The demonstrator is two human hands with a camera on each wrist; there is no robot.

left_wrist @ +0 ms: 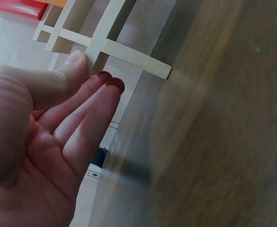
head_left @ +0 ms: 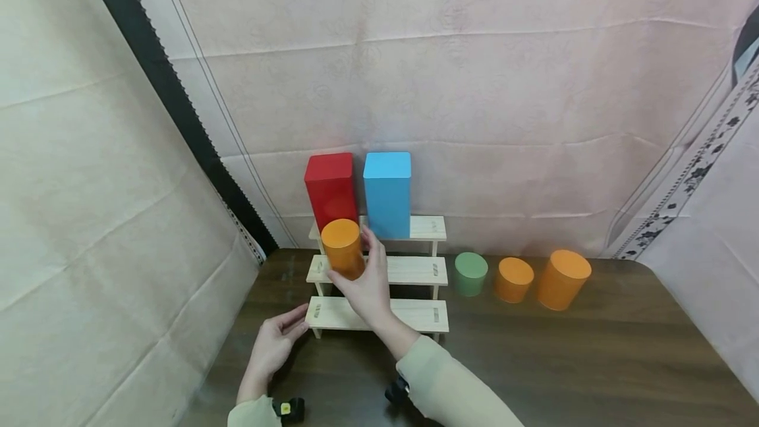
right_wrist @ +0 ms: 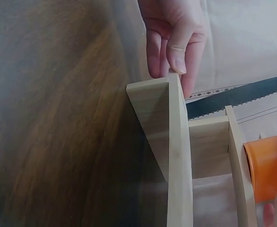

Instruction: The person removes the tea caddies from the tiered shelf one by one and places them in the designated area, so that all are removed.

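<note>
A three-step wooden stand [head_left: 415,313] is on the table, its steps rising toward the back. My right hand [head_left: 370,287] grips an orange cylinder [head_left: 342,249] at the left part of the middle step. In the right wrist view the cylinder's base [right_wrist: 266,165] meets that step's board, or nearly so. With thumb above and fingers below, my left hand [head_left: 275,342] pinches the left end of the lowest step; the left wrist view shows this grip close up. A red block [head_left: 329,186] and a blue block [head_left: 387,196] stand upright on the top step.
Right of the stand, a green cylinder [head_left: 471,274], a short orange cylinder [head_left: 514,280] and a taller orange cylinder [head_left: 563,280] stand in a row on the dark wooden table [head_left: 563,361]. Pale cloth [head_left: 474,97] hangs behind the table and at both sides.
</note>
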